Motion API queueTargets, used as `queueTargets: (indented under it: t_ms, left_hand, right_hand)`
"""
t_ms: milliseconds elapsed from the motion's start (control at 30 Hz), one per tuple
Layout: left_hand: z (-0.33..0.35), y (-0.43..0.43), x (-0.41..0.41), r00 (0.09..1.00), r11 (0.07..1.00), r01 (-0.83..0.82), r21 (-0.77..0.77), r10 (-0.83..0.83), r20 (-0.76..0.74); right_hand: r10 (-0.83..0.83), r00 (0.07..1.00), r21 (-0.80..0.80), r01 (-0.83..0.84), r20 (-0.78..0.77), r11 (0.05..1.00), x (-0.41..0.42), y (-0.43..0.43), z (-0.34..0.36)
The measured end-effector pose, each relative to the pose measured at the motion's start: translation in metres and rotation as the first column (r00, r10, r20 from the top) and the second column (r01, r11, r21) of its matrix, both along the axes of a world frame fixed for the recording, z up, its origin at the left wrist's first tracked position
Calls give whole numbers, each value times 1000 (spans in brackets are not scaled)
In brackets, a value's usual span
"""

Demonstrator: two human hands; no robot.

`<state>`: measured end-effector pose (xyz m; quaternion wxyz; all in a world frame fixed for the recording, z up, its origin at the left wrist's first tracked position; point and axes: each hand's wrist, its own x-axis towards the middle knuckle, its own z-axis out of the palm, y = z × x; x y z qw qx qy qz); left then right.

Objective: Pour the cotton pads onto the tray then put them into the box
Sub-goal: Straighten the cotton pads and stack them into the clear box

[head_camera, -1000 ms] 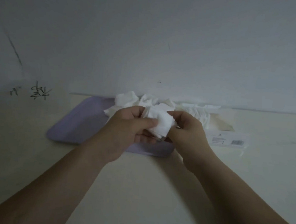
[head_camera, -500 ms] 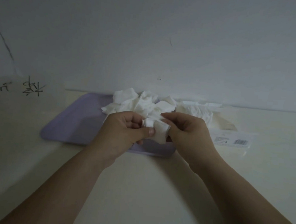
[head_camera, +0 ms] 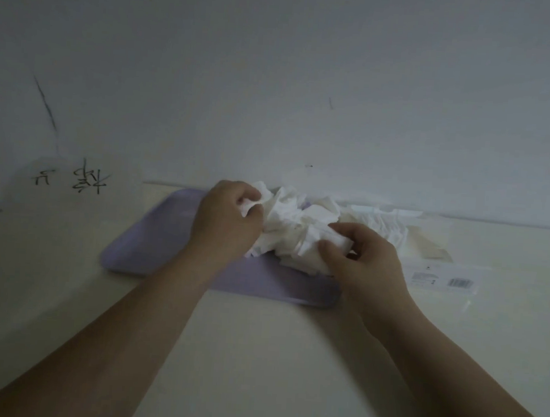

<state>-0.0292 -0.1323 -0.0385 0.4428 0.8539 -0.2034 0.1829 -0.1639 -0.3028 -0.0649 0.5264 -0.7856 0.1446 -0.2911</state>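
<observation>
At centre frame, a lavender tray [head_camera: 154, 245] on a pale table [head_camera: 257, 353], long side toward the wearer. Cotton pads [head_camera: 292, 222] heaped loose on its right half, crumpled and overlapping.

Left hand [head_camera: 227, 218] at the heap's upper-left edge, thumb and fingers pinching one pad. Right hand [head_camera: 367, 263] at the lower-right edge, fingers curled round a small wad of pads.

Box [head_camera: 438, 268] just right of the tray, top open, barcode label on its near side. A row of pads appears to stand inside it already.

Judgement: pouring looks done; the step in hand is gathering pads for the box.

- Take few at a time. Flatten and square them between both hands so they sit like the row in the box; crumpled wads will likely not pack.
- Lift clear of the heap, or neighbours may drag over the tray's low rim.
- The carry is short.

Light dim; pad count not readable.
</observation>
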Motion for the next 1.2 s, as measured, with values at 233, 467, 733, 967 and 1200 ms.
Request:
queueTargets:
  t_ms: [233, 467, 733, 967, 1200]
  left_hand:
    - [-2, -4, 36, 981, 903, 153, 401, -91, -170]
    - [-8, 3, 28, 994, 964, 87, 252, -67, -84]
    - [33, 21, 8, 965, 998, -41, -46, 52, 256]
    - [21, 7, -33, 737, 798, 306, -519, -544, -401]
    - [-11, 4, -41, 608, 743, 402, -535, -653, -452]
  right_hand:
    - [9, 1000, 37, -9, -1, 999, 3, 1, -4]
    - [27, 1000, 91, -28, 14, 995, 5, -1, -6]
    - [53, 997, 224, -65, 57, 972, 5, 3, -9]
    - [94, 993, 266, -109, 67, 958, 1, 5, 1]
    - [130, 990, 267, -141, 60, 953, 0, -6, 2]
